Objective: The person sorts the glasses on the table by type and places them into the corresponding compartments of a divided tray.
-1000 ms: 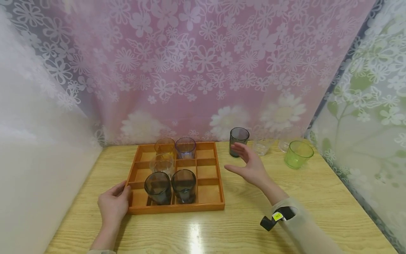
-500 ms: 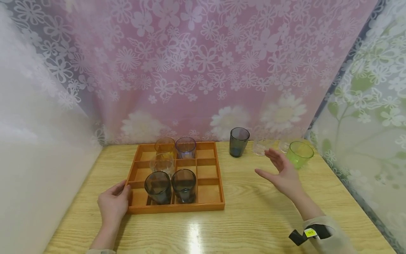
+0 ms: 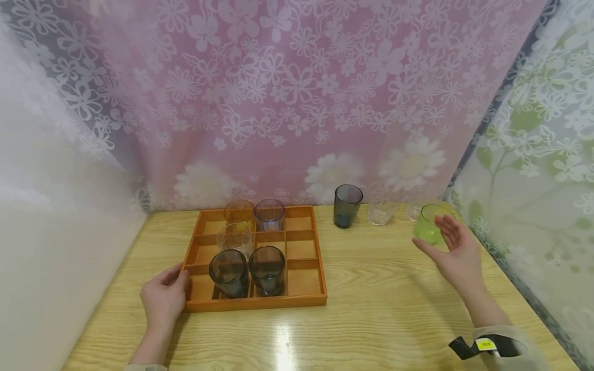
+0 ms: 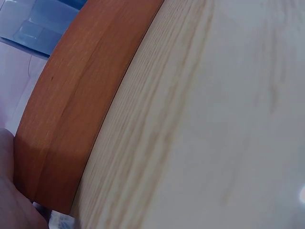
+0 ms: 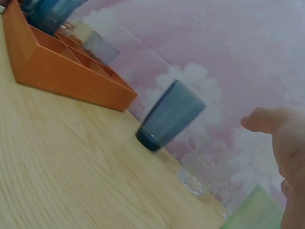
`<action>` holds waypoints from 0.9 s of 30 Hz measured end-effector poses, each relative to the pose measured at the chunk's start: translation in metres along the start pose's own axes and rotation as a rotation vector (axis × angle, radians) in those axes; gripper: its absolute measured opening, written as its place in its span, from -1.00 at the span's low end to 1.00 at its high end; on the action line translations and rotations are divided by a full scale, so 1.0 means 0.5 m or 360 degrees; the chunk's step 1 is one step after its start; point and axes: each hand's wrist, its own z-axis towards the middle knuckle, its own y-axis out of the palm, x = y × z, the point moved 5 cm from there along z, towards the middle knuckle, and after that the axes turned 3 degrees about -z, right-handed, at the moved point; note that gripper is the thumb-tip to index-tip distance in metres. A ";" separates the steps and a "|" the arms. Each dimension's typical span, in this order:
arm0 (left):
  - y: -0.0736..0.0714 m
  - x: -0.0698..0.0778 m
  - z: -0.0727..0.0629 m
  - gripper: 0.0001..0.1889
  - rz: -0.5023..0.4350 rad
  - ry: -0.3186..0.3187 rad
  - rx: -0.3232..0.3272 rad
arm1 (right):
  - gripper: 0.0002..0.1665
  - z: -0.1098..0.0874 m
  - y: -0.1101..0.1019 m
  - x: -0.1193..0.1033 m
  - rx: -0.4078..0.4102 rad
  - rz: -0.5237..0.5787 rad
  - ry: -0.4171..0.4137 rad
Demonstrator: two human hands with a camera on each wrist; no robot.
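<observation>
My left hand (image 3: 162, 296) holds the left side of a wooden divided tray (image 3: 257, 304) near its front corner. Two dark grey glasses (image 3: 267, 273) stand in the tray's front row. Behind them are a clear glass (image 3: 234, 239), an amber one (image 3: 238, 211) and a purple-tinted one (image 3: 269, 214). At the right, my right hand (image 3: 461, 257) hangs with thumb and fingers spread apart, right by a green glass (image 3: 426, 226) and overlapping it in the head view. In the right wrist view the thumb (image 5: 267, 119) is over the green glass (image 5: 257, 210), cut off by the frame.
Along the back of the table (image 3: 371, 319) stand a dark grey tumbler (image 3: 347, 206), a clear glass (image 3: 380, 214) and another clear glass (image 3: 413, 210). A pink flowered curtain (image 3: 278, 129) hangs behind. Pale curtains flank the table on both sides.
My right hand has moved right, from in front of the dark tumbler past the clear glasses to the green glass. The left hand has stayed at the tray.
</observation>
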 end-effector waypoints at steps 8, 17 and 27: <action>-0.002 0.006 -0.002 -0.73 0.0018 -0.0012 -0.0015 | 0.10 0.026 -0.032 0.063 0.0143 -0.0053 0.0165; -0.001 0.008 -0.001 -0.73 0.0010 -0.0016 -0.0019 | 0.26 0.041 -0.044 0.122 0.0206 -0.0114 0.0354; 0.000 0.003 0.000 -0.73 0.0004 -0.0009 -0.0005 | 0.38 0.082 -0.015 0.191 0.0094 -0.0169 0.0560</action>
